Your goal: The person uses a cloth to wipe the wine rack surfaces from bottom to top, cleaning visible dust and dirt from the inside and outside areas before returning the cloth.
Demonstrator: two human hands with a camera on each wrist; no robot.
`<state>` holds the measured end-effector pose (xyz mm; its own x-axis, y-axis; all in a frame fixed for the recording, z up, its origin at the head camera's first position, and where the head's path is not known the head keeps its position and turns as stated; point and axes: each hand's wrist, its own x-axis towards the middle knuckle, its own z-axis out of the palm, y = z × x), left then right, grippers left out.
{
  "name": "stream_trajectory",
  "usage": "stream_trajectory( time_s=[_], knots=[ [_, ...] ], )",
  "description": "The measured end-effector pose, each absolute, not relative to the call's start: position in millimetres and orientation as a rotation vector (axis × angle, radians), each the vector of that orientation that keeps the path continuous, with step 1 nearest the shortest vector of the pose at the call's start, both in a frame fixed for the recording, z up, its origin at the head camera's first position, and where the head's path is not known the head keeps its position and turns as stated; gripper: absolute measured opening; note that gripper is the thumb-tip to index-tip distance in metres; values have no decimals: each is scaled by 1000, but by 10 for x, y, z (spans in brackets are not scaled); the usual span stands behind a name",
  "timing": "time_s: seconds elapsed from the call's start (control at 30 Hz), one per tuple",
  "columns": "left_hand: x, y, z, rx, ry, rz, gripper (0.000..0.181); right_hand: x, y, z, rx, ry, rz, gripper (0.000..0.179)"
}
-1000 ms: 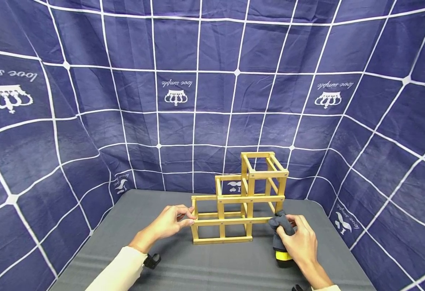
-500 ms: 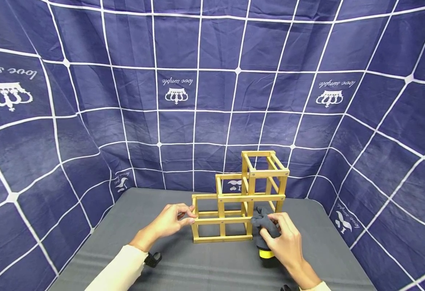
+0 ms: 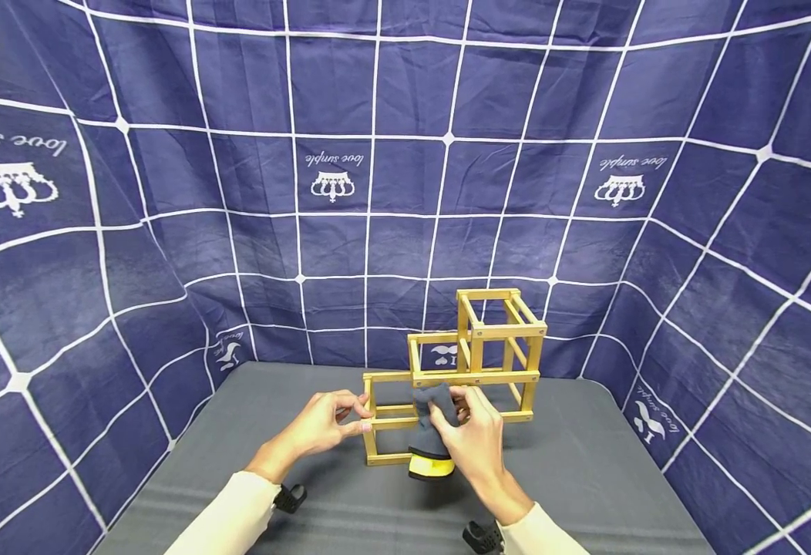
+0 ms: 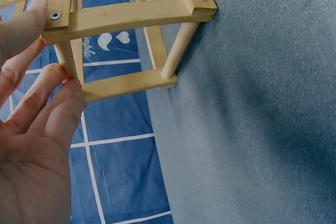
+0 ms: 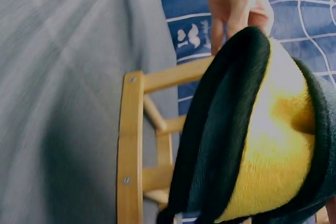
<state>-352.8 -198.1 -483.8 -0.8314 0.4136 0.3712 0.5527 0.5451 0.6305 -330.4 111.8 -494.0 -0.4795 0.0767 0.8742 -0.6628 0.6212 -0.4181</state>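
Observation:
A stepped wooden rack of slats and dowels stands on the grey surface in the head view. My left hand pinches its left end; in the left wrist view the thumb lies by a screwed corner and the fingers touch a dowel. In my right hand is a bunched cleaning cloth, dark grey on one side and yellow on the other, with black edging. It lies against the rack's middle front rail and hides part of it. The cloth fills much of the right wrist view.
A grey cloth-covered table lies under the rack. Blue fabric with white grid lines hangs behind and at both sides. The rack's tallest tier rises at the right.
My right hand has moved the cleaning cloth leftward along the rack's middle front rail, from its right end to near the middle. My left hand and the rack have stayed in place.

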Motion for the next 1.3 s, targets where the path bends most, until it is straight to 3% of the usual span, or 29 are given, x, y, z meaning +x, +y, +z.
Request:
stream_trajectory(
  time_s=[0.73, 1.3],
  knots=[
    [-3540, -2014, -4824, -825, -2583, -1191, 4, -3282, 999, -5008, 285, -2240, 905, 28],
    [-3519, -1977, -4840, -849, -2571, -1036, 6, -3319, 1020, -4956, 349, -1966, 1102, 26]
  ],
)
